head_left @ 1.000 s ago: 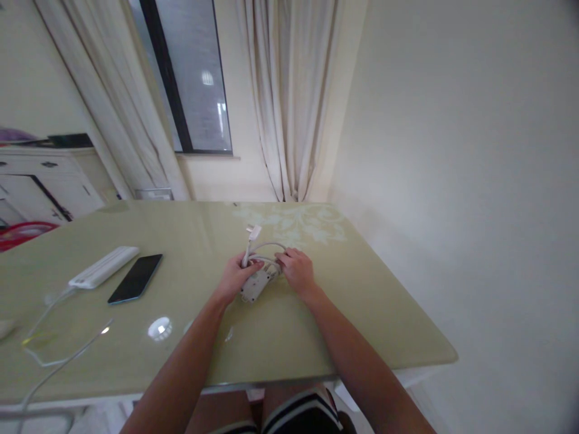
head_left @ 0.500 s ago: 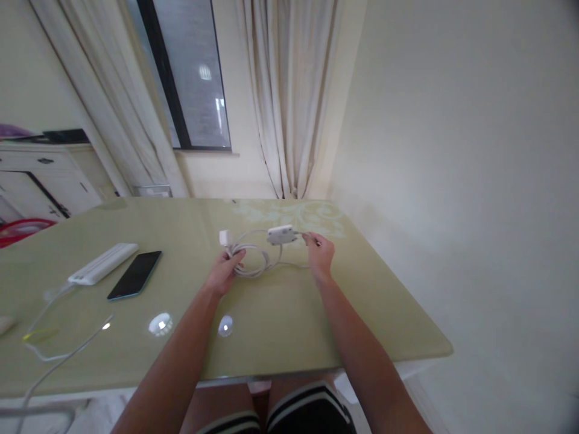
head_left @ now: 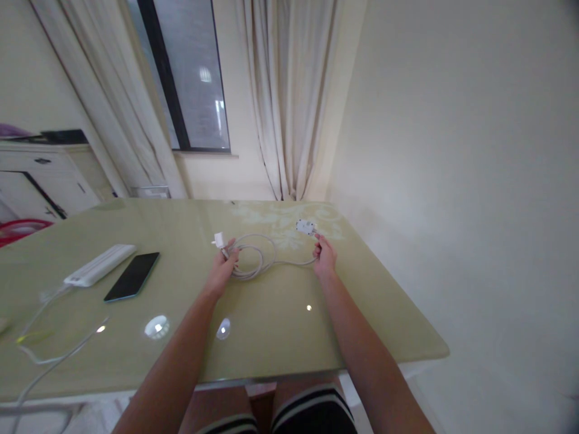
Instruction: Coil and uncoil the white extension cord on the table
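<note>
A white cable [head_left: 260, 256] lies partly coiled on the pale green glass table [head_left: 271, 325]. My left hand [head_left: 222, 269] is closed on the coil near its white plug [head_left: 219, 240], which sticks up to the left. My right hand [head_left: 324, 258] is closed on the cable just below a small white socket block [head_left: 305, 226], held up off the table at the far right. The cable runs in a loose loop between the two hands.
A black phone [head_left: 131, 276] and a white power strip [head_left: 100, 264] lie at the table's left, with thin white cords [head_left: 49, 355] trailing to the left edge. A wall runs along the table's right side; curtains [head_left: 289, 96] and a window [head_left: 190, 72] stand behind.
The bundle that both hands held together has been pulled apart. My right hand has carried the socket block out to the right and farther away, and the coil has loosened.
</note>
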Available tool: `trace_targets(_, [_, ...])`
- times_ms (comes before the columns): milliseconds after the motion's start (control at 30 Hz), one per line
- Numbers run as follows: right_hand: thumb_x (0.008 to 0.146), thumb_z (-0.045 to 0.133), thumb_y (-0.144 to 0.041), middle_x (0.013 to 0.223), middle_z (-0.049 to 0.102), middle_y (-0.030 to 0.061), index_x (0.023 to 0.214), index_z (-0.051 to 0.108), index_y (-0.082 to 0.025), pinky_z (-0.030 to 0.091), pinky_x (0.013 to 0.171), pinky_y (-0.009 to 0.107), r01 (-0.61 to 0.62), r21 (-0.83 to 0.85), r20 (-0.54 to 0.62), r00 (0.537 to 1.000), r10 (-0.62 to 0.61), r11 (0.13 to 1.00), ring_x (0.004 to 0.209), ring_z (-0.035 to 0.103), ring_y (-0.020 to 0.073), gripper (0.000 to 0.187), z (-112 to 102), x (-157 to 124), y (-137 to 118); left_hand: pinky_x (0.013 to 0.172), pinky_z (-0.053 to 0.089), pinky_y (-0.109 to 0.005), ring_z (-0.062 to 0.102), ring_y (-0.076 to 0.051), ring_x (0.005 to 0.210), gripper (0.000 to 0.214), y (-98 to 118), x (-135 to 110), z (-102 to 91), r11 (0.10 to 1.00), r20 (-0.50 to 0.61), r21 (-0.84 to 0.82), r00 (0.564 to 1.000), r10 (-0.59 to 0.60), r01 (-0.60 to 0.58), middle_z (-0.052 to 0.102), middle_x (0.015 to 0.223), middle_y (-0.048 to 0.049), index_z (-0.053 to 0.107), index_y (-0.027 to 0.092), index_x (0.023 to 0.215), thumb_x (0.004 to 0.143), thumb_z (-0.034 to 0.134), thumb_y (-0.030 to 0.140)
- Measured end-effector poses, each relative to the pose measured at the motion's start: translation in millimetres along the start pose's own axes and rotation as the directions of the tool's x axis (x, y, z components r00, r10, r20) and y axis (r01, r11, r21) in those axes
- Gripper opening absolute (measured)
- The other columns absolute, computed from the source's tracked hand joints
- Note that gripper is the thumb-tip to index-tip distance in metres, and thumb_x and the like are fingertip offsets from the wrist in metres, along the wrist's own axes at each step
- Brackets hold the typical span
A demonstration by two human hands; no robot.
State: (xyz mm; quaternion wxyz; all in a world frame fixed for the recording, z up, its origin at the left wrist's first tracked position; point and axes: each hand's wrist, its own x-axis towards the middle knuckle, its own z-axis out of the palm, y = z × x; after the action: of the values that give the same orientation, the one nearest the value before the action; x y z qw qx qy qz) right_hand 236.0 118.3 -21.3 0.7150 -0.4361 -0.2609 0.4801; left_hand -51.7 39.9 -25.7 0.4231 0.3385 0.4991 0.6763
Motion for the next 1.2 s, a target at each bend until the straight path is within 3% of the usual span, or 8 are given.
trace_targets(200, [0.082, 0.065, -0.042, 0.055, 0.046, -0.006, 0.074, 0.067, -0.017, 0.03, 0.044, 0.022, 0.089, -0.284, -0.093, 0.988, -0.12, 0.955, 0.044, 0.035, 0.0083, 0.027, -8.2, 11.8, 11.3, 0.065, 0.047, -0.02, 0.058, -0.01, 0.072, 0.04, 12.4, 2.1, -5.4, 0.949, 0.145, -0.285, 0.985, -0.096, 0.135, 0.068, 0.085, -0.0022, 0.074, 0.015, 0.095, 0.057, 0.087, 0.013])
trace_targets(367, [0.084, 0.059, -0.037, 0.055, 0.053, 0.0003, 0.061, 0.063, -0.019, 0.035, 0.054, 0.026, 0.153, -0.48, -0.087, 0.972, -0.22, 0.864, 0.054, 0.048, 0.0151, 0.029, -17.7, 15.7, 12.8, 0.056, 0.041, -0.02, 0.051, -0.008, 0.062, 0.056, 8.9, 1.5, -6.2, 0.985, 0.089, -0.171, 0.996, -0.013, 0.028, 0.065, 0.079, 0.0016, 0.074, 0.017, 0.101, 0.051, 0.096, 0.025])
trace_targets(500, [0.087, 0.052, -0.033, 0.082, 0.069, 0.011, 0.083, 0.074, -0.016, 0.044, 0.077, 0.032, 0.244, -0.702, 0.01, 0.943, -0.332, 0.67, 0.082, 0.062, 0.0239, 0.028, -24.0, 14.9, 8.2, 0.051, 0.037, -0.02, 0.049, -0.007, 0.06, 0.062, 4.0, -1.0, -3.1, 0.997, 0.031, 0.031, 0.997, 0.067, -0.068, 0.067, 0.083, 0.0006, 0.073, 0.018, 0.101, 0.046, 0.098, 0.033])
trace_targets(633, [0.085, 0.055, -0.028, 0.124, 0.064, 0.0222, 0.121, 0.072, -0.014, 0.041, 0.097, 0.047, 0.238, -0.843, 0.019, 0.909, -0.416, 0.482, 0.115, 0.055, 0.0345, 0.042, -21.1, 4.8, 1.9, 0.05, 0.037, -0.019, 0.055, -0.011, 0.063, 0.061, 5.8, -5.8, 2.5, 0.99, 0.01, 0.109, 0.996, 0.093, -0.094, 0.068, 0.084, 0.0006, 0.069, 0.021, 0.099, 0.046, 0.098, 0.033])
trace_targets(800, [0.098, 0.049, -0.034, 0.127, 0.063, 0.0171, 0.128, 0.065, -0.016, 0.039, 0.104, 0.045, 0.607, -0.751, 0.396, 0.73, -0.557, 0.261, 0.12, 0.052, 0.0297, 0.039, 7.8, -40.6, -0.2, 0.054, 0.04, -0.018, 0.058, -0.01, 0.069, 0.069, 8.5, -13.0, 9.0, 0.998, 0.113, 0.063, 0.993, -0.015, 0.008, 0.071, 0.09, -0.001, 0.073, 0.021, 0.113, 0.049, 0.098, 0.029])
trace_targets(967, [0.104, 0.05, -0.04, 0.098, 0.071, 0.0087, 0.11, 0.071, -0.018, 0.045, 0.093, 0.031, 0.894, -0.4, 0.82, 0.448, -0.356, 0.203, 0.096, 0.061, 0.0204, 0.032, 41.8, -100.7, 14.5, 0.059, 0.043, -0.016, 0.06, -0.008, 0.07, 0.062, 4.6, -25.1, 20.0, 0.981, 0.338, -0.113, 0.935, -0.109, 0.155, 0.072, 0.097, -0.0022, 0.073, 0.021, 0.12, 0.061, 0.094, 0.029])
trace_targets(1067, [0.102, 0.055, -0.042, 0.099, 0.073, 0.0095, 0.115, 0.072, -0.018, 0.045, 0.092, 0.033, 0.911, -0.382, 0.864, 0.412, -0.291, 0.155, 0.097, 0.063, 0.0221, 0.033, 47.9, -115.2, 17.7, 0.066, 0.049, -0.018, 0.064, -0.01, 0.074, 0.057, 3.8, -31.0, 25.3, 0.947, 0.423, -0.201, 0.894, -0.148, 0.252, 0.074, 0.102, -0.0046, 0.073, 0.021, 0.121, 0.067, 0.09, 0.026])
trace_targets(1200, [0.099, 0.061, -0.039, 0.105, 0.076, 0.0094, 0.131, 0.066, -0.019, 0.046, 0.091, 0.033, 0.898, -0.409, 0.875, 0.436, -0.208, 0.164, 0.093, 0.067, 0.0222, 0.038, 42.9, -114.9, 13.7, 0.071, 0.051, -0.022, 0.069, -0.016, 0.086, 0.058, 6.6, -34.1, 26.8, 0.944, 0.47, -0.174, 0.866, -0.17, 0.279, 0.075, 0.109, -0.0072, 0.072, 0.022, 0.123, 0.068, 0.089, 0.023])
